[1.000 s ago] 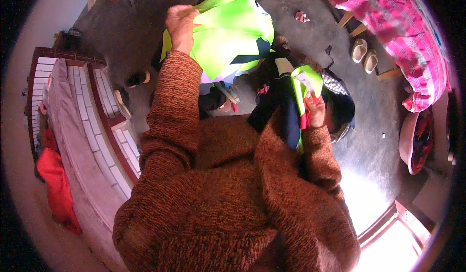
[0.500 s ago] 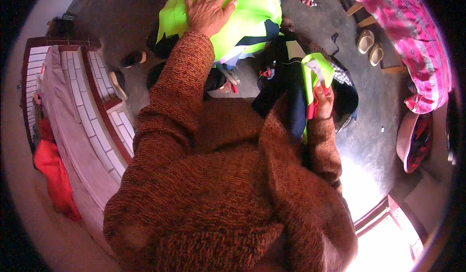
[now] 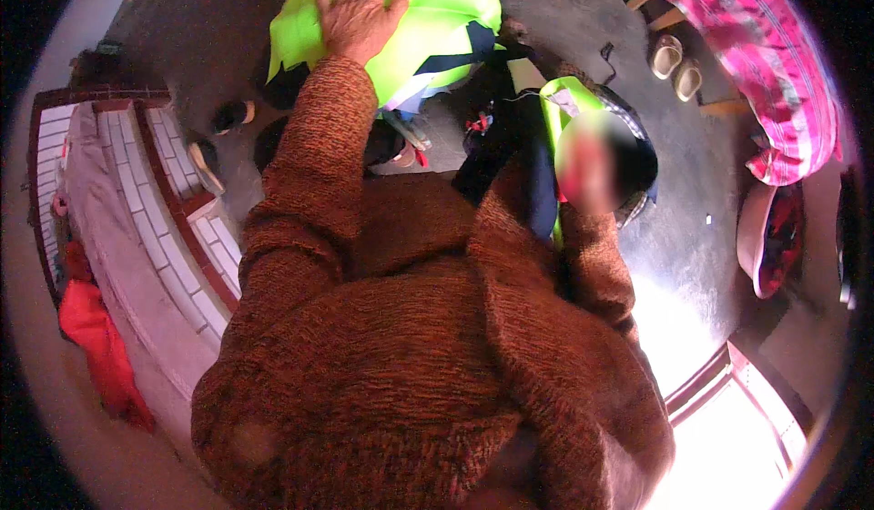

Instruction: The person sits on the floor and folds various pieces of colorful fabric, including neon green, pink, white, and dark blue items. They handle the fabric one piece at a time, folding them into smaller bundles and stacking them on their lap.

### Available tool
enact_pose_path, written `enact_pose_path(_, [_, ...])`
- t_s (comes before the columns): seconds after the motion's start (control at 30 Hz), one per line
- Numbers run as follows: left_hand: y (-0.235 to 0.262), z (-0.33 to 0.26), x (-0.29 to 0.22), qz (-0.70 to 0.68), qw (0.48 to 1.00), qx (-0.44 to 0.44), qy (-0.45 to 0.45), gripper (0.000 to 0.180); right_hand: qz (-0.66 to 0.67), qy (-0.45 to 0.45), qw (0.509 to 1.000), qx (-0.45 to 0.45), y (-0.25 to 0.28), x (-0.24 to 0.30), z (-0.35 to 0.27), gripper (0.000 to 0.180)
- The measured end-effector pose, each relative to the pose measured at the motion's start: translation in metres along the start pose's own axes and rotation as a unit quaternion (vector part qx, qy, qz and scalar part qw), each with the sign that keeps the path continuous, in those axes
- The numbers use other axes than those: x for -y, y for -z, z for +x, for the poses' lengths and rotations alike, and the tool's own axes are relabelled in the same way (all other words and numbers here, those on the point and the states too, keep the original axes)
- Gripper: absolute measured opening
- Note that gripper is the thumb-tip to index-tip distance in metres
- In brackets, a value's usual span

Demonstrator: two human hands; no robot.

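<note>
My left hand [image 3: 361, 17] lies flat with spread fingers on a heap of neon yellow-green cloth [image 3: 428, 19] with dark navy and white parts. On the right, a raised end of yellow-green cloth [image 3: 553, 114] with a navy edge stands at my right hand [image 3: 594, 169]. A blur covers that hand's fingers; half a second ago they were closed round this cloth. Something red [image 3: 570, 181] shows beside the fingers, its kind unclear. A pale strip [image 3: 564, 101] lies against the cloth's top. Dark cloth [image 3: 492, 160] hangs between the two hands.
Pale slip-on shoes [image 3: 676, 67] stand on the grey floor at right, near a pink plaid cloth [image 3: 774, 55] over wooden legs. A pink basin [image 3: 754, 237] holds dark red things. To the left are a white slatted frame [image 3: 159, 182], a red cloth [image 3: 100, 355] and dark shoes [image 3: 232, 117].
The whole view has shifted slightly, so everything sits a little further left and higher. My left hand stays flat on the cloth. My right hand keeps its place at the raised end, now blurred.
</note>
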State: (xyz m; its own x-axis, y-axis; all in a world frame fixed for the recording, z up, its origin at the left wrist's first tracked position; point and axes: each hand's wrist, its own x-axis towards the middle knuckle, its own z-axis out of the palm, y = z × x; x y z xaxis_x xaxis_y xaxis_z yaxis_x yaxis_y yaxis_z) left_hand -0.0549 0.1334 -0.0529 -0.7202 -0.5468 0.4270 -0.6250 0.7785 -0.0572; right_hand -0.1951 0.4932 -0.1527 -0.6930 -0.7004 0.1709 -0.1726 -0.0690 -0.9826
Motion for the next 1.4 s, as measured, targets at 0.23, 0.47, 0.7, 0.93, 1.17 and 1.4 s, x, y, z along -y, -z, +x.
enact_pose_path(0.23, [0.003,-0.004,-0.003,-0.013,1.0,-0.021,-0.004,0.044,0.007,-0.016,0.998,-0.06,-0.032,0.067,0.012,0.028])
enact_pose_path(0.47, [-0.002,-0.021,-0.009,-0.028,0.994,-0.101,0.0,0.043,0.132,-0.023,0.99,-0.05,-0.04,0.063,0.01,0.028])
enact_pose_path(0.7, [0.025,-0.043,-0.059,-0.277,0.953,-0.12,0.024,0.043,0.264,-0.078,0.961,-0.012,-0.047,0.109,0.017,0.016])
enact_pose_path(0.93, [0.058,-0.063,-0.143,-0.537,0.837,-0.017,-0.103,0.025,0.34,-0.143,0.93,-0.004,-0.038,0.088,0.015,0.054])
enact_pose_path(1.17, [0.043,-0.076,-0.155,-0.539,0.836,0.042,-0.098,0.015,0.211,-0.071,0.973,-0.06,-0.054,0.118,0.013,0.009])
enact_pose_path(1.4, [0.047,-0.079,-0.147,-0.677,0.723,0.137,0.017,0.01,0.149,-0.046,0.987,0.037,-0.034,0.08,0.008,0.042])
